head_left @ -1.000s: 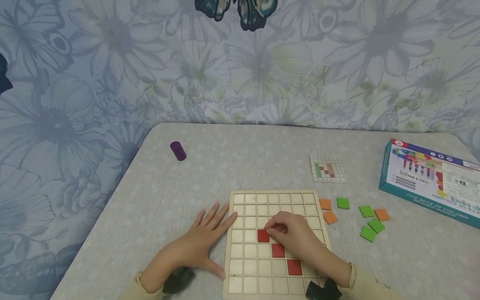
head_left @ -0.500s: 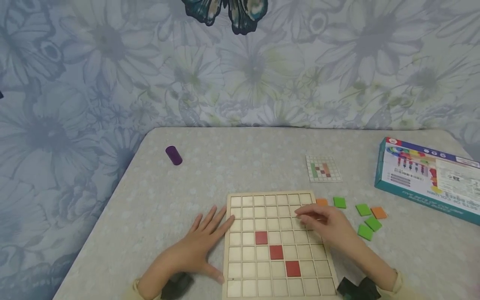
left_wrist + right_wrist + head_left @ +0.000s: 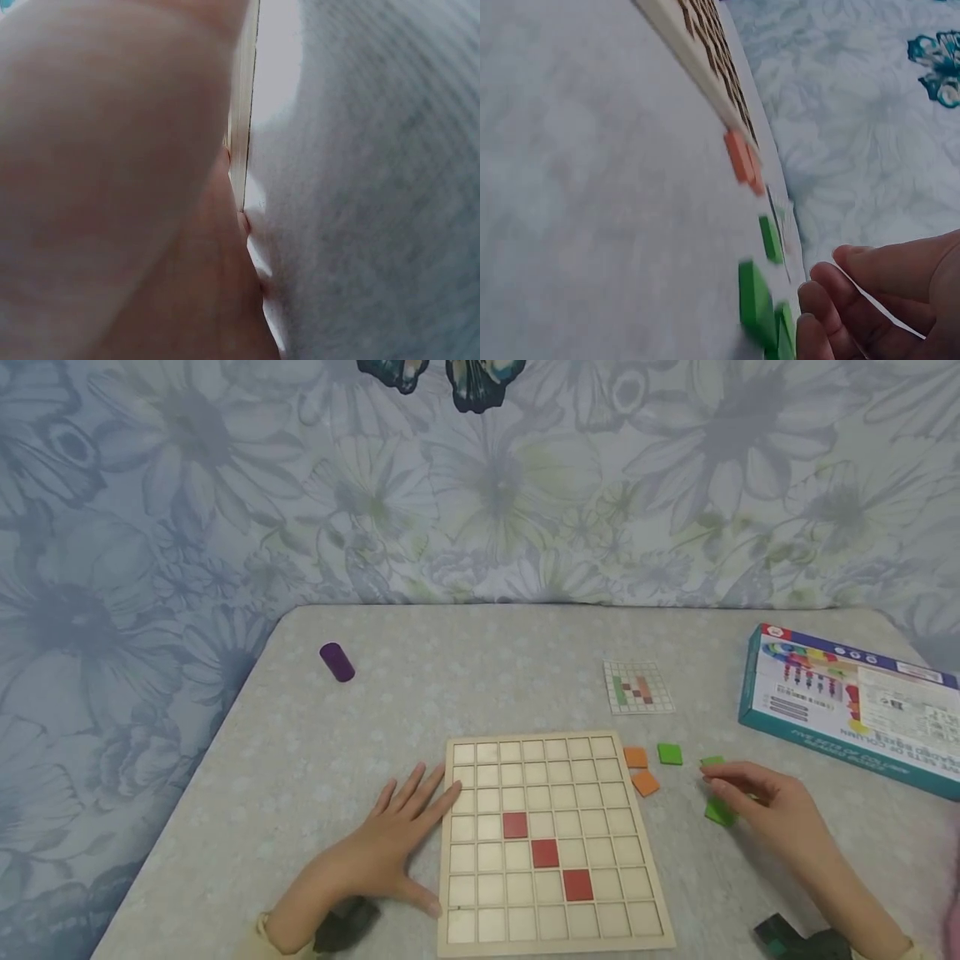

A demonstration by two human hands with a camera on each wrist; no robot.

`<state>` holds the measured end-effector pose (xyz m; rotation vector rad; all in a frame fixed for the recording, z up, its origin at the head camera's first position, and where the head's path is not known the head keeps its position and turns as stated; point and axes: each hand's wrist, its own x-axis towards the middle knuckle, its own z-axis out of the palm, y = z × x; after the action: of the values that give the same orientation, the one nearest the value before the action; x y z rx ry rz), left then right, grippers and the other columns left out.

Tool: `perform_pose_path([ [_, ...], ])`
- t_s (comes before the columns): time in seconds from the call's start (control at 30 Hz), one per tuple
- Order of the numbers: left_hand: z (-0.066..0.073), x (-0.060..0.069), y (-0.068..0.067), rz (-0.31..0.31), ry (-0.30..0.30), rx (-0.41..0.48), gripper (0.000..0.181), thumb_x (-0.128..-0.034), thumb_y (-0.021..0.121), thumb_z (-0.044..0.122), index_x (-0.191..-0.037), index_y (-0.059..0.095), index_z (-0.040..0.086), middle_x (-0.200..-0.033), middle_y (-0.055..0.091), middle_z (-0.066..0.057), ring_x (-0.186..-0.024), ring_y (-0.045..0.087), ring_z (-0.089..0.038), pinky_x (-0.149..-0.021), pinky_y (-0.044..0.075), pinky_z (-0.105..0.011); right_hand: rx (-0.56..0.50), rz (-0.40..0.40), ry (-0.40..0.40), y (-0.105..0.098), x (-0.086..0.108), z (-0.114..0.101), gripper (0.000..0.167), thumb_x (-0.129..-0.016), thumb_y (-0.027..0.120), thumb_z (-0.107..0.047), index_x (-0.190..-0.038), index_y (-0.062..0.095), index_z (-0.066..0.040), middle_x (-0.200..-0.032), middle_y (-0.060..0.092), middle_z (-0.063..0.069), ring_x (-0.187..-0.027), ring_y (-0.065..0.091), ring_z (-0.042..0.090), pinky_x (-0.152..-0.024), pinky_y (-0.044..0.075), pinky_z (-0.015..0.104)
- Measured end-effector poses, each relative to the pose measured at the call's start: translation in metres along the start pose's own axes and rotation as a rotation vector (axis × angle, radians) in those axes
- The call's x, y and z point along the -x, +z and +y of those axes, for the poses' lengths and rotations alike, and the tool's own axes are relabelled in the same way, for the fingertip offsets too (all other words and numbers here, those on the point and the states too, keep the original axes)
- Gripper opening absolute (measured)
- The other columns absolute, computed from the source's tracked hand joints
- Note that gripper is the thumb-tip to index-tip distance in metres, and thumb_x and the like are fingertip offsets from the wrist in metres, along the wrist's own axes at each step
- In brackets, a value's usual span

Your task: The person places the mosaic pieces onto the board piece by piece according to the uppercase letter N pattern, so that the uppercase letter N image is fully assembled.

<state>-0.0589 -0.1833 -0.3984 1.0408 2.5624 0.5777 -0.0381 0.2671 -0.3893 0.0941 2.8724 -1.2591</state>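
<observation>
Right hand point(image 3: 780, 810) over the green tiles point(image 3: 721, 812), left hand point(image 3: 390, 847) spread by the board point(image 3: 491, 890)

So the right hand is held loosely bent, with nothing seen pinched. Two green tiles are partly covered by it in the head view; whether they're touched can't be told. Toward the board, another green tile is left in plain sight, then two orange tiles point(image 3: 645, 783) by the board's edge. Three red tiles point(image 3: 544, 853) are set diagonally in the grid. The board's opposite edge is met by the left hand, fingers fanned out.
</observation>
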Motion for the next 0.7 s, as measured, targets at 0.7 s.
perform_pose_path([
  [0.7, -0.004, 0.000, 0.004, -0.013, -0.004, 0.005, 0.126, -0.0589, 0.070, 0.070, -0.152, 0.005, 0.015, -0.155, -0.009, -0.011, -0.138, -0.012, -0.033, -0.102, -0.002, -0.061, 0.276, 0.067, -0.052, 0.009, 0.018, 0.015, 0.025, -0.072, 0.078, -0.005, -0.095, 0.066, -0.003, -0.076, 0.053, 0.000, -0.067, 0.047, 0.015, -0.054, 0.041, 0.025],
])
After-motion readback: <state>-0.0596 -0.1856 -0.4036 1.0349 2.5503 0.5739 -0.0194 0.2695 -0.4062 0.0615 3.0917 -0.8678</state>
